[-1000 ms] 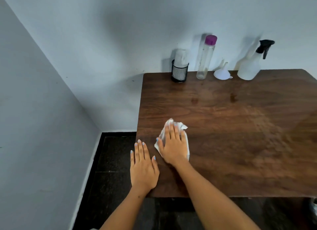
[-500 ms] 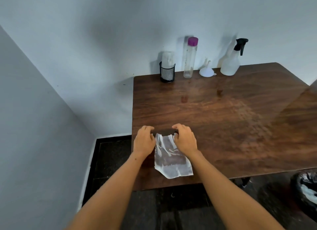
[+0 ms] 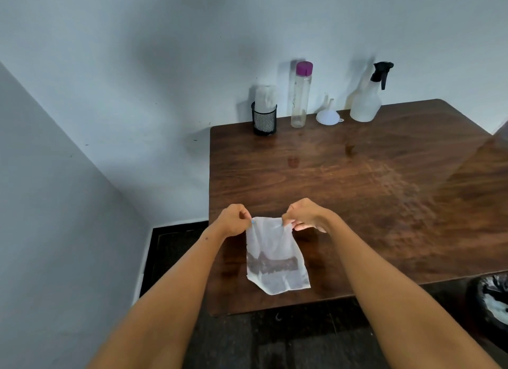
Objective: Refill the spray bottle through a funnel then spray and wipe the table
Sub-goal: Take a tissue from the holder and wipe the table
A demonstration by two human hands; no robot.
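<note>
A thin white wipe [image 3: 275, 254] hangs spread out above the near left part of the brown wooden table [image 3: 384, 192]. My left hand [image 3: 233, 220] pinches its upper left corner and my right hand [image 3: 305, 214] pinches its upper right corner. The wipe's lower part looks damp and see-through. At the table's far edge by the wall stand a white spray bottle with a black trigger [image 3: 367, 99], a small white funnel [image 3: 328, 115] lying mouth down, and a tall clear bottle with a purple cap [image 3: 300, 96].
A black mesh cup holding rolled white paper [image 3: 264, 115] stands at the back left of the table. A black-lined bin [image 3: 492, 300] sits on the dark floor at the lower right. Walls close in on the left and behind.
A second ago my right hand pressed the crumpled wipe flat on the table with my left hand beside it. Both hands have since picked it up, unfolded it and lifted it by the top corners.
</note>
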